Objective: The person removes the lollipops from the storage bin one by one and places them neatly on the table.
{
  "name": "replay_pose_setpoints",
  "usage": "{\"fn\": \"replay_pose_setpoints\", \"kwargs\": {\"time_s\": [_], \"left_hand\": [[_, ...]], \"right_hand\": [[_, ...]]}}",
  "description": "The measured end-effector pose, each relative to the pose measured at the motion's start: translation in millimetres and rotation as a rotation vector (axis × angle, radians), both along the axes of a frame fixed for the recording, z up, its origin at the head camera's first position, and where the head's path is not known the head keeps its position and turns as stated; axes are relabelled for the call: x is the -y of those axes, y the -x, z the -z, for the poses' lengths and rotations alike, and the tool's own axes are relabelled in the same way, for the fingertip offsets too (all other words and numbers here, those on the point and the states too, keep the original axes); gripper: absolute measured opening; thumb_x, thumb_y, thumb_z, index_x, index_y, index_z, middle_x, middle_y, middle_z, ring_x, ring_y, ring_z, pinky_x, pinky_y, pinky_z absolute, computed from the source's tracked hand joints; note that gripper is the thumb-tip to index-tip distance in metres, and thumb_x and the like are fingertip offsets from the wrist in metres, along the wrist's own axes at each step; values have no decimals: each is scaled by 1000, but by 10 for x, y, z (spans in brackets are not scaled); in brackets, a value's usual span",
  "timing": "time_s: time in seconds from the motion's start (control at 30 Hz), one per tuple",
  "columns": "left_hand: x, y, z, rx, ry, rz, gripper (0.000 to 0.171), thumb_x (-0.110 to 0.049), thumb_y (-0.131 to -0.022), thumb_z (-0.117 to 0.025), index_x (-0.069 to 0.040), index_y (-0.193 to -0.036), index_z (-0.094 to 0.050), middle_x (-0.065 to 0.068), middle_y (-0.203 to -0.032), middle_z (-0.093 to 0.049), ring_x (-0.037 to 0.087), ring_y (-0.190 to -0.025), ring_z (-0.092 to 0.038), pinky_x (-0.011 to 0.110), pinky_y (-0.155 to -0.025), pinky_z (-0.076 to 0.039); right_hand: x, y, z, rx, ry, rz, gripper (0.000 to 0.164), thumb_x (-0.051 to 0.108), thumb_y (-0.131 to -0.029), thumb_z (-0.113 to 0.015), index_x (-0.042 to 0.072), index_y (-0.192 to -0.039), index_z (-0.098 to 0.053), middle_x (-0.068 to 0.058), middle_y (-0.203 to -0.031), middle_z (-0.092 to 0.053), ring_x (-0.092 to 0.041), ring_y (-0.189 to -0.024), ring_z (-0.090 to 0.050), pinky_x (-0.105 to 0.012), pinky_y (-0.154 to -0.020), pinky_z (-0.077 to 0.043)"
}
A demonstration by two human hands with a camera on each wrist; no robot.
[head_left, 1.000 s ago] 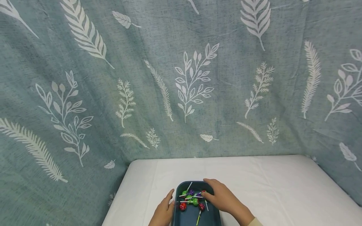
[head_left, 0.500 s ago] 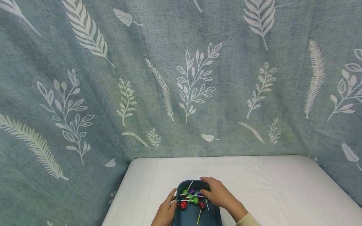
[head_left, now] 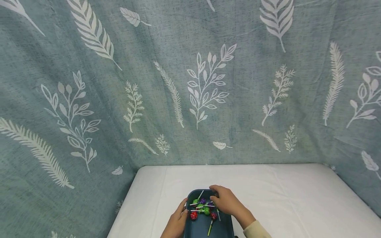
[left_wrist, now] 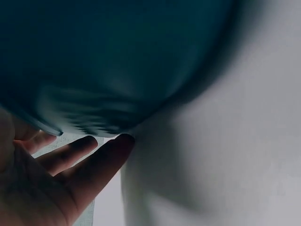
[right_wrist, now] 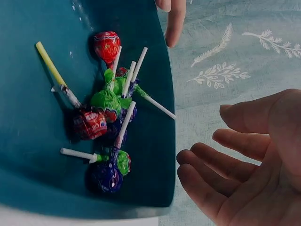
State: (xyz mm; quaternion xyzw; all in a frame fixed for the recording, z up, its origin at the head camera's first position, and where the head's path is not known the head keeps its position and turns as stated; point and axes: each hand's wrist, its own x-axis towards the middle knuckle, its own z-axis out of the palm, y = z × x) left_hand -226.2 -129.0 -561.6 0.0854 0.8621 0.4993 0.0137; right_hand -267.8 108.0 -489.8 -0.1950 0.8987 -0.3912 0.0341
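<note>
A dark teal tray (head_left: 204, 228) holds several wrapped lollipops (head_left: 206, 211) in red, green and purple. In the right wrist view, the lollipops (right_wrist: 109, 101) lie jumbled toward one end, sticks pointing different ways. My left hand (head_left: 176, 220) holds the tray's left side, thumb at the rim and fingers against the outer wall. From the left wrist view, my left hand (left_wrist: 70, 183) reaches up to the tray's outside (left_wrist: 108, 61). My right hand (head_left: 228, 202) hovers over the far right corner. The right wrist view shows my right hand (right_wrist: 244, 165) loosely spread beside the rim, holding nothing.
The tray stands on a table with a white cloth (head_left: 268, 191). A grey-green curtain (head_left: 166, 99) with white leaf prints hangs behind the table and along its sides. A beige sleeve (head_left: 256, 229) covers my right forearm.
My left hand has moved in against the tray's left side. My right hand has shifted left along the tray's far end, its thumb nearer the fingers. The lollipops lie as before.
</note>
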Motion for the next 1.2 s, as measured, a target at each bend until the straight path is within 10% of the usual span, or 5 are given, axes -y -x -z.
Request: {"fn": "replay_pose_setpoints", "kwargs": {"time_s": [1.2], "left_hand": [[-25,-60,41,-29,-54,-7,48,-10,-106,-49,-2,-152,-42,31,-126,-63,52,-121,-56,71,-99,-38]], "right_hand": [[293,215,382,19,-73,43,23,8,-89,-74,-3,-109,-68,-14,-99,-69,-37,-98,-66,-57,-88,-51]]}}
